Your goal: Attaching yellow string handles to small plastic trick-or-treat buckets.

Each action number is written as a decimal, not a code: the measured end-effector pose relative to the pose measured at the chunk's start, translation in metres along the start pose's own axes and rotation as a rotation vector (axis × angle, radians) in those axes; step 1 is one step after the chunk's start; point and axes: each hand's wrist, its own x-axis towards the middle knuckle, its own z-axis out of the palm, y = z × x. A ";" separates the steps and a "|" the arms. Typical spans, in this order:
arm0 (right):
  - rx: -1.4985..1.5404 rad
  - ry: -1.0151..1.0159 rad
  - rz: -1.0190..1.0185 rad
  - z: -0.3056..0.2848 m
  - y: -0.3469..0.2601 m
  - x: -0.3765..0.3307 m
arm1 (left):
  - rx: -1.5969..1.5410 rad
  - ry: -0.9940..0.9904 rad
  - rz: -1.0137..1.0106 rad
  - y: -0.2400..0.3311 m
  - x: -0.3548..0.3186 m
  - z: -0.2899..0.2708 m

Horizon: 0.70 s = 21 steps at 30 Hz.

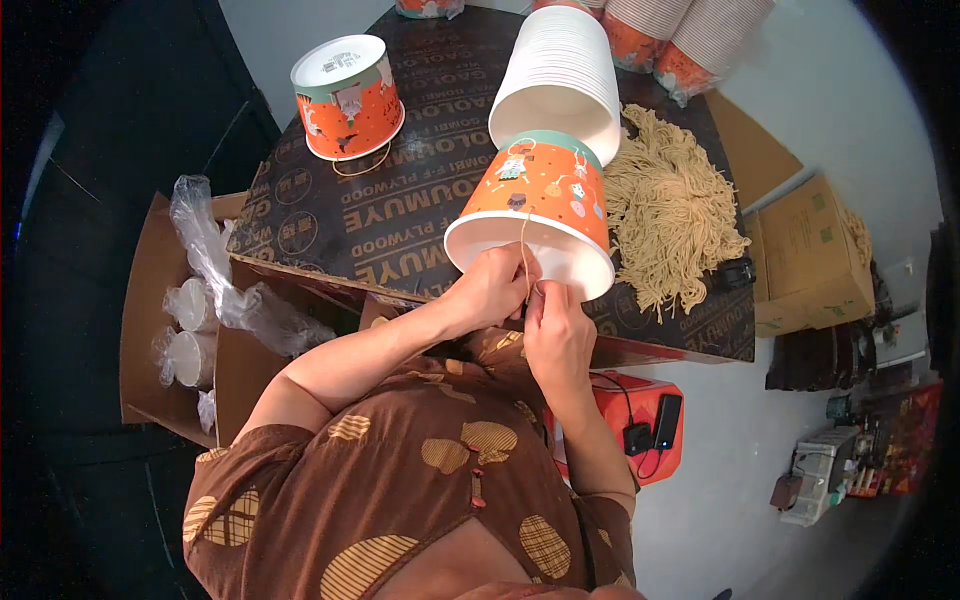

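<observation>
An orange paper bucket with a green band and cartoon prints lies on its side, its white open mouth facing me. A thin tan cord hangs from a spot on its wall down past the rim. At the mouth's lower edge my left hand is closed in a pinch on this cord. Right beside it, my right hand pinches the cord too; the fingertips nearly meet and hide the cord's end. A large heap of tan cords lies to the right of the bucket.
Nested white buckets extend behind the bucket. Another orange bucket stands upside down at the far left of the dark plywood table. Wrapped stacks stand far right. Cartons flank the table; a red stool is below.
</observation>
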 end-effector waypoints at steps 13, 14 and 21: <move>-0.098 0.043 -0.023 0.006 0.003 0.001 | 0.050 0.079 0.071 -0.007 0.000 -0.003; -0.099 0.042 -0.022 0.007 0.004 0.001 | 0.050 0.078 0.070 -0.008 -0.001 -0.004; -0.064 0.041 -0.008 0.007 0.004 0.000 | 0.294 0.035 0.200 -0.006 -0.006 -0.005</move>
